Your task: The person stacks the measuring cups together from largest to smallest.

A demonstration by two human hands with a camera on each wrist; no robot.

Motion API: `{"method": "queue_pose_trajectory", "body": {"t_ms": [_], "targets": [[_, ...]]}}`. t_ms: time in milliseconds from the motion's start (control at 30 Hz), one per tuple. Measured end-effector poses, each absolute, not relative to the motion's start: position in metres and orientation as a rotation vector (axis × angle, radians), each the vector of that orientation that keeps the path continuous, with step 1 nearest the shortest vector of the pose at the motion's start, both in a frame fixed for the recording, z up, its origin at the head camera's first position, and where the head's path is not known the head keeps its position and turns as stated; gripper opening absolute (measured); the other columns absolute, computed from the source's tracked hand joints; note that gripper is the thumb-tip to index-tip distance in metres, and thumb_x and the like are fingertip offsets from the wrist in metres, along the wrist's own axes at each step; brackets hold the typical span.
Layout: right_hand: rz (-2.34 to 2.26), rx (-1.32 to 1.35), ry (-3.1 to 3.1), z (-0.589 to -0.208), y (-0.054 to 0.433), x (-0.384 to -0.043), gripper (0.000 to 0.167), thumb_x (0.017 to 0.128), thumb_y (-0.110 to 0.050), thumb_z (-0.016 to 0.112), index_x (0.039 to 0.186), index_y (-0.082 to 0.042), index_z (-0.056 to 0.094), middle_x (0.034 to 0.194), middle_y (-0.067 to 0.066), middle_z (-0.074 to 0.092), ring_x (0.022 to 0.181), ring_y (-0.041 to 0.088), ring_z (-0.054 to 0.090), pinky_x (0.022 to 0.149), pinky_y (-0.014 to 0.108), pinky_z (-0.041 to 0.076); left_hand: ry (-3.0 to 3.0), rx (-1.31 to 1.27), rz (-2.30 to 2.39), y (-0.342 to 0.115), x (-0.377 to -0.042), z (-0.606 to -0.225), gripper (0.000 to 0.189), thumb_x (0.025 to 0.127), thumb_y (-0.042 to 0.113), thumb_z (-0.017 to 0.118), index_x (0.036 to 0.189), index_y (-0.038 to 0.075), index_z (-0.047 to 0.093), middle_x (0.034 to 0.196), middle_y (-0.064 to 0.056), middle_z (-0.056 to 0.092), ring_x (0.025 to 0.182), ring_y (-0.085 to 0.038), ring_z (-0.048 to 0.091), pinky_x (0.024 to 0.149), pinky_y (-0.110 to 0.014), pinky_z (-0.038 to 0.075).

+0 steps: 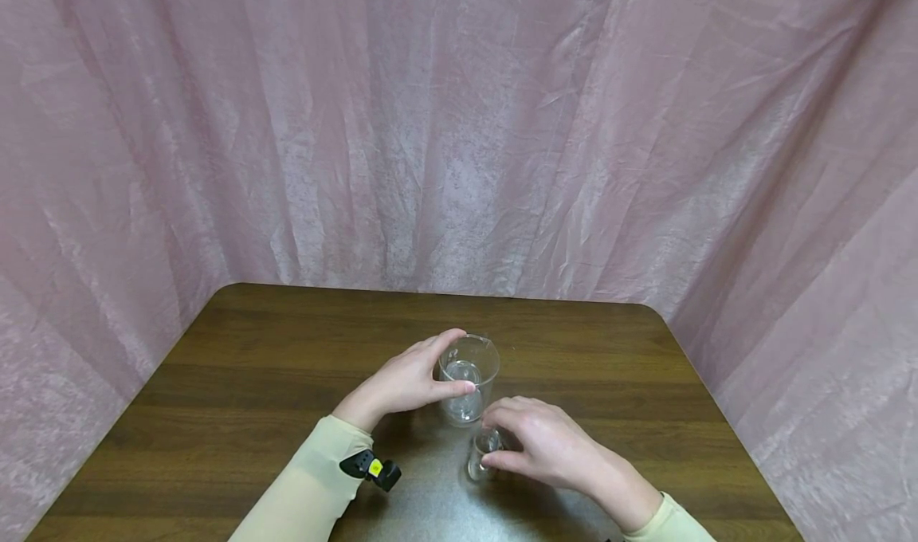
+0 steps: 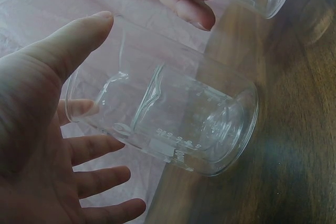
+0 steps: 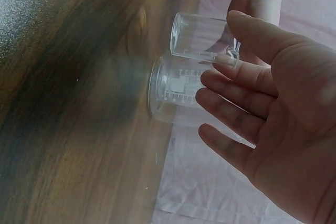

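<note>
A large clear glass beaker [image 1: 464, 405] stands upright on the wooden table, with white graduations seen in the left wrist view. Inside it a lower rim with a lip shows, looking like a smaller beaker nested within. My left hand [image 1: 402, 380] holds the large beaker near its top between thumb and index finger, its other fingers spread. Closer to me and slightly right, my right hand [image 1: 548, 442] grips a small glass beaker [image 3: 199, 38] near the rim with thumb and index finger. Whether the small beaker's base touches the table I cannot tell.
The brown wood table [image 1: 287, 335] has rounded far corners. Pink curtains [image 1: 459, 127] hang behind it and along both sides. A black strap device [image 1: 370, 468] sits on the left wrist over a pale sleeve.
</note>
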State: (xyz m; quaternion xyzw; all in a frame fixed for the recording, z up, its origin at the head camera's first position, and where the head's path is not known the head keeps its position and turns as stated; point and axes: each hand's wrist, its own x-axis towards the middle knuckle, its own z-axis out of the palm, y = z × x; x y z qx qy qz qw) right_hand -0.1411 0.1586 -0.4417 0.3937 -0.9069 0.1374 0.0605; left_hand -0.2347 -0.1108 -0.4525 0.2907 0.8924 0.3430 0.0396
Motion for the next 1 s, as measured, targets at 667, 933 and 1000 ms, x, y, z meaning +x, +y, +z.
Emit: {"method": "queue_pose_trajectory", "body": {"t_ms": [667, 933, 1000], "targets": [[0.424, 1.169, -2.721, -0.432, 0.162, -0.147, 0.036, 0.095, -0.042, 0.088, 0.119, -0.016, 0.077, 0.124, -0.010, 0.075, 0.112, 0.011, 0.071, 0.092, 0.038, 0.061, 2.740, 0.894, 1.047, -0.110, -0.235, -0.452, 0.093, 0.093, 0.069, 0.079, 0.168, 0.025, 0.044, 0.163, -0.004, 0.055, 0.147, -0.033, 0.054, 0.113, -0.062, 0.048], [0.444, 1.152, -2.728, -0.428, 0.163, -0.149, 0.037, 0.096, -0.042, 0.087, 0.121, -0.016, 0.077, 0.129, -0.005, 0.076, 0.117, 0.014, 0.071, 0.095, 0.041, 0.061, 2.736, 0.891, 1.043, -0.110, -0.235, -0.453, 0.093, 0.094, 0.069, 0.079, 0.168, 0.025, 0.043, 0.164, -0.004, 0.054, 0.148, -0.034, 0.053, 0.114, -0.063, 0.047], [0.445, 1.150, -2.725, -0.427, 0.163, -0.149, 0.037, 0.096, -0.042, 0.087, 0.121, -0.016, 0.077, 0.131, -0.002, 0.076, 0.119, 0.016, 0.071, 0.096, 0.042, 0.061, 2.736, 0.889, 1.041, -0.110, -0.235, -0.453, 0.094, 0.094, 0.069, 0.078, 0.168, 0.024, 0.043, 0.165, -0.004, 0.054, 0.148, -0.034, 0.053, 0.114, -0.063, 0.047]]}}
